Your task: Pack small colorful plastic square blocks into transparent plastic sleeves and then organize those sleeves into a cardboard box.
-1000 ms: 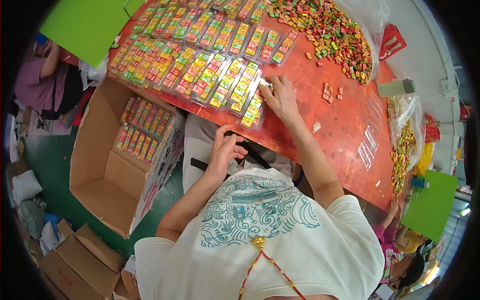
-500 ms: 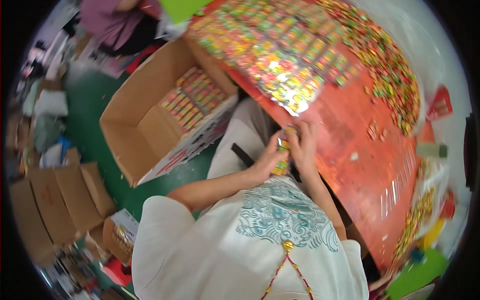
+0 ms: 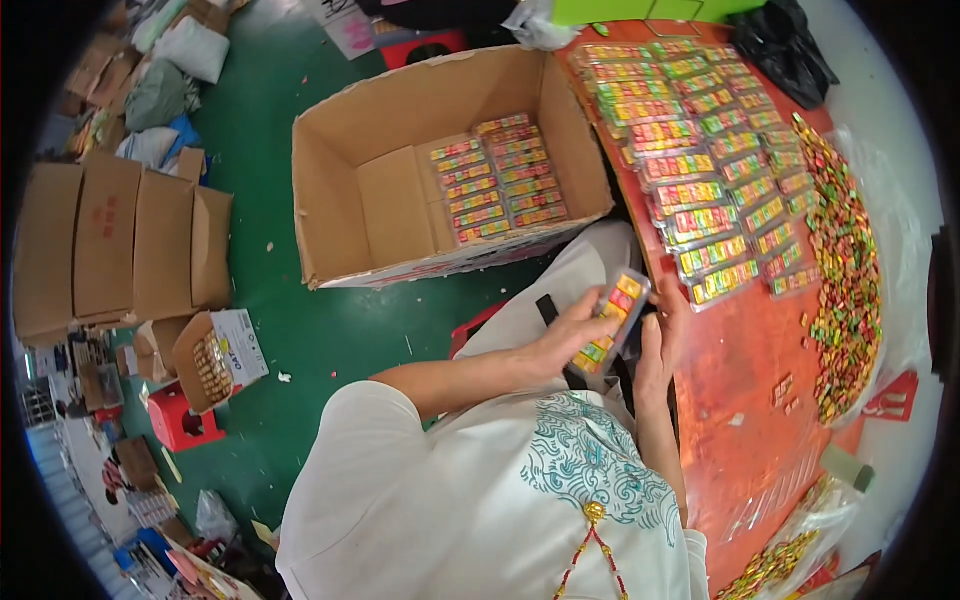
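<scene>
My left hand (image 3: 574, 338) is closed round a long clear plastic pack (image 3: 622, 300). Small yellow, red and green wrapped pieces fill it in a row, and it tilts above my lap. Beside the pack's right edge is my right hand (image 3: 662, 345), its thumb apart from its curved fingers. Those fingertips are at the pack's upper right edge; whether they touch it is hard to see. Similar filled packs (image 3: 705, 222) lie in rows on the red table (image 3: 715, 375) to the right.
A cardboard box (image 3: 375, 110) on the left holds two columns of filled packs (image 3: 500, 180). Loose wrapped pieces (image 3: 845, 300) are heaped along the table's far right side. A black plastic bag (image 3: 785, 50) lies at its back corner. A red stool (image 3: 185, 415) stands on the green floor.
My view has swung, bringing the cardboard box and rows of packs more fully into sight. The pack remains in my left hand, while my right hand has shifted from its face to its right edge.
</scene>
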A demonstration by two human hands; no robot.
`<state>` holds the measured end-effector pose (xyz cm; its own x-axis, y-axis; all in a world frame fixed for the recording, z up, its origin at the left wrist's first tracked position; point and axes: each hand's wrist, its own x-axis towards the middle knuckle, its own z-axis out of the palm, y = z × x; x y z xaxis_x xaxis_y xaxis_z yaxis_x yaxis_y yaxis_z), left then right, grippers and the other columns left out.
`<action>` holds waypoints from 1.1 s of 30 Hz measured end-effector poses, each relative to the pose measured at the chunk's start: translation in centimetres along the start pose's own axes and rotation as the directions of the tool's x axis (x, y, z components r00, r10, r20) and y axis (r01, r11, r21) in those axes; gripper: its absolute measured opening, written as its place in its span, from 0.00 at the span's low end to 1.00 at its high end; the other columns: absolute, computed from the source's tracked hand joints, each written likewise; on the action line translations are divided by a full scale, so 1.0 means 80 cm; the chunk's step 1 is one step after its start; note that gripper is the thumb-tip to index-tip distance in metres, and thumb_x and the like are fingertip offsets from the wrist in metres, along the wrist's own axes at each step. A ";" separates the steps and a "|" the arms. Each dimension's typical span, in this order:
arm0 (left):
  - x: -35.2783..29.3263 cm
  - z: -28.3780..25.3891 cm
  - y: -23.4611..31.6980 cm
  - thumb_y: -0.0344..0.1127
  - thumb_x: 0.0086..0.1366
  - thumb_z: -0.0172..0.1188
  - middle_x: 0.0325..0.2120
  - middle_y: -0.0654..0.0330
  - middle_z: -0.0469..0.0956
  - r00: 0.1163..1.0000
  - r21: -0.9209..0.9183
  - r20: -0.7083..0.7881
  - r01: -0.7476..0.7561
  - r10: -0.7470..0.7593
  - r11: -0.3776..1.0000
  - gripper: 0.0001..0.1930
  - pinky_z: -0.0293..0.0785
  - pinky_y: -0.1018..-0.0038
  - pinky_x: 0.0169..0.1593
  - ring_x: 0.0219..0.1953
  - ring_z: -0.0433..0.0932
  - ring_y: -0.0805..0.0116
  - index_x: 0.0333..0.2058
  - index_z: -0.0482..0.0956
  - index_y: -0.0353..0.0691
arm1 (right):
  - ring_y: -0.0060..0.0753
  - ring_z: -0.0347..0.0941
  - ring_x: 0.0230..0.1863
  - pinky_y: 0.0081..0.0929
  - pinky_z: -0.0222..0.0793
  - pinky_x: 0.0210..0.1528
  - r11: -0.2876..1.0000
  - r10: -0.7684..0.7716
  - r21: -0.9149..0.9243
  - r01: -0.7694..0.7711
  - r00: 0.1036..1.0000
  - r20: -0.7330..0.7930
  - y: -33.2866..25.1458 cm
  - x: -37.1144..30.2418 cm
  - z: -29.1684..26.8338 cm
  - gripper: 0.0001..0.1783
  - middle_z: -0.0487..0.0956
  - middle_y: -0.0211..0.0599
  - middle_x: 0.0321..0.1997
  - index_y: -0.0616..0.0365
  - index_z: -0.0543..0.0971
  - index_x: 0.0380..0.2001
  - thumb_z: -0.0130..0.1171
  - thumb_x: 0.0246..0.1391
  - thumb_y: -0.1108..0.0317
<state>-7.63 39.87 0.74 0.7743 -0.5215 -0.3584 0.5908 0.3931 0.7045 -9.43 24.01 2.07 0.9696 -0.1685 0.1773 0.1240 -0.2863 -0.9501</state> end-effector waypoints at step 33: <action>0.100 -0.568 -0.044 0.30 0.47 0.64 0.48 0.55 0.80 0.886 0.962 -0.272 0.245 -0.376 -0.118 0.29 0.73 0.61 0.55 0.54 0.76 0.53 0.52 0.79 0.55 | 0.55 0.65 0.60 0.47 0.58 0.61 0.247 -0.108 -0.962 0.113 0.990 0.088 0.070 -0.070 -0.084 0.21 0.71 0.51 0.62 0.61 0.72 0.54 0.55 0.60 0.64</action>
<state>6.77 68.72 -32.43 0.5249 -0.4039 -0.7492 -0.0979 -0.9031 0.4182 -15.54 17.03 -2.55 0.9653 -0.0527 0.2556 -0.0629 -0.9975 0.0319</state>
